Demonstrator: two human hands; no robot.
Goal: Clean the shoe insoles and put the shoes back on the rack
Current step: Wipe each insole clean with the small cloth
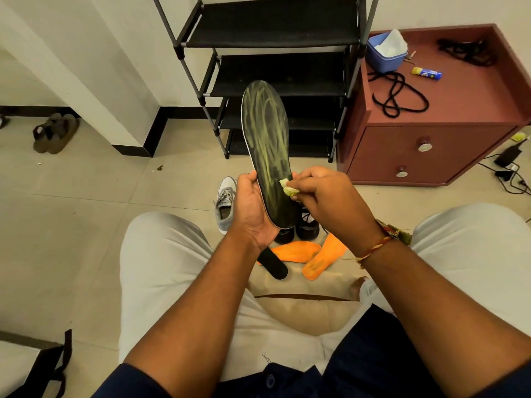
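My left hand (253, 208) grips the heel end of a black insole (268, 145) streaked with yellowish smears, held upright in front of me. My right hand (324, 193) pinches a small pale yellow-green wipe (287, 187) against the insole's lower part. On the floor between my knees lie two orange insoles (298, 251) (321, 261) and another black insole (274, 265). A grey sneaker (225, 202) stands to the left of my hands, and a pair of black shoes (304, 228) sits partly hidden under them. The black shoe rack (275, 67) stands behind with bare shelves.
A maroon drawer cabinet (431, 133) stands right of the rack, carrying black laces (399, 96), a blue tub of wipes (385, 53) and a yellow-blue tube (426, 72). Brown sandals (53, 133) lie by the left wall. Cables and a charger (508, 165) lie at far right.
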